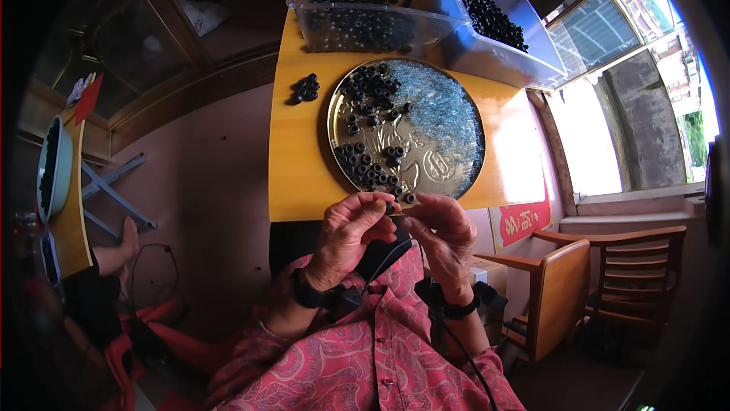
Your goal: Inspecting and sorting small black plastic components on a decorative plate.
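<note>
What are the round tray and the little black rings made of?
The round tray looks like metal with a shiny gold finish: it glints and shows a raised pattern. The little black rings look like rubber or plastic, dull and dark with no shine; it's hard to tell which. The left hand and right hand pinch one ring between them.

Head camera, single view: looks steeply down from above, close over the yellow table (pixel 304 175) at 12 o'clock; fisheye bends edges.
</note>
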Demonstrator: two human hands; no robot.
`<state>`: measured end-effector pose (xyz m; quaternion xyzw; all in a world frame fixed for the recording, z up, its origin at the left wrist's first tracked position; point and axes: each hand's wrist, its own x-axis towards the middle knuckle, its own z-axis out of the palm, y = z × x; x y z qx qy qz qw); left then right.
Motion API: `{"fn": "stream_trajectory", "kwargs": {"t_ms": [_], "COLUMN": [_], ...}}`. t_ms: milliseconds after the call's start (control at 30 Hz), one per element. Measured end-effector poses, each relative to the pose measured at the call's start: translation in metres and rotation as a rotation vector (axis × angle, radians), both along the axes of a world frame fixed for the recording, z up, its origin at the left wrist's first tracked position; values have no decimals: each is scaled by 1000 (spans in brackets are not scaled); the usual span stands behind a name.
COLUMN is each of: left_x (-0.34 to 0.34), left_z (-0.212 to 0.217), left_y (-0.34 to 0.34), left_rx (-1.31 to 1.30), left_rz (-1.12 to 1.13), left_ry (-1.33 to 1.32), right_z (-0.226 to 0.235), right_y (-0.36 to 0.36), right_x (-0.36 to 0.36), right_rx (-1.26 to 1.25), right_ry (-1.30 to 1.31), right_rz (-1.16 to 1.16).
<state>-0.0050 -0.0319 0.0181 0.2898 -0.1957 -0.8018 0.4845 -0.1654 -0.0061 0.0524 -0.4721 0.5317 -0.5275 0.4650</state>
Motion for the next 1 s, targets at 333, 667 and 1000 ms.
{"fn": "stream_trajectory", "kwargs": {"t_ms": [333, 667, 1000], "left_x": [2, 9, 21], "left_z": [3, 2, 1], "left_y": [4, 7, 6], "left_rx": [-8, -224, -292], "left_rz": [4, -13, -112], "left_ry": [-72, -322, -354], "right_z": [0, 19, 21], "right_y": [0, -3, -8], "right_x": [5, 7, 7], "right_rx": [-56, -103, -72], "right_ry": [197, 492, 546], "right_rz": [-2, 104, 236]}}
